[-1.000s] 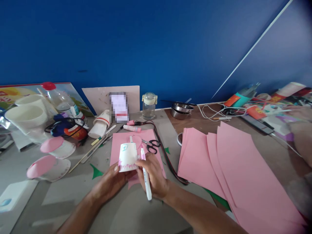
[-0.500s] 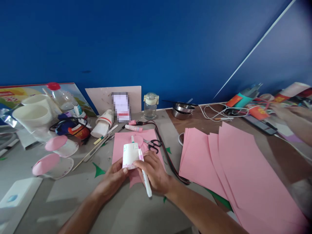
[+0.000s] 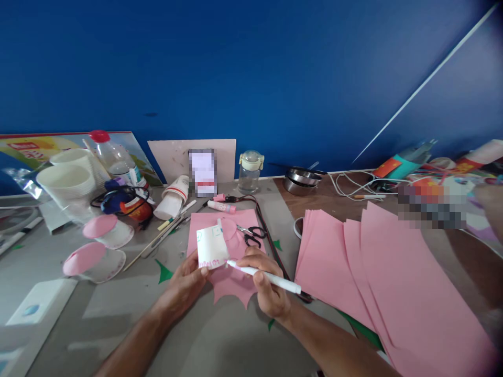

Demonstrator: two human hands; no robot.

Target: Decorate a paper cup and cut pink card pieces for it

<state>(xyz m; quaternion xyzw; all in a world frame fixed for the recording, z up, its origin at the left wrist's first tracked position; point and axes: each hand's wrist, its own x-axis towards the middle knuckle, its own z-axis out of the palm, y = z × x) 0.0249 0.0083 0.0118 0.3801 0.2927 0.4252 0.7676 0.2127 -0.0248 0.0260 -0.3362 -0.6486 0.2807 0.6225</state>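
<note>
My left hand [image 3: 187, 280] grips a white paper cup [image 3: 211, 247] by its lower edge, holding it upside down over a pink paper cut-out [image 3: 231, 252] on the grey table. Pink marks run along the cup's rim. My right hand [image 3: 268, 285] holds a white marker pen [image 3: 264, 276] with a pink tip, lying almost level, its tip touching the cup's lower right edge. Black-handled scissors [image 3: 251, 234] lie on the pink paper just behind the cup.
Fanned pink sheets [image 3: 377, 272] cover the right side. At left stand stacked white cups [image 3: 66, 180], two pink-lidded cups [image 3: 98, 243], a red-capped bottle [image 3: 112, 157] and sticks. A glass jar [image 3: 250, 172], metal bowls [image 3: 301, 179] and cables sit by the blue wall. Another person's hand [image 3: 491, 207] is far right.
My right hand has turned the marker from upright to nearly level, tip at the cup's lower edge. The cup tilted slightly. The view shifted a little to the left.
</note>
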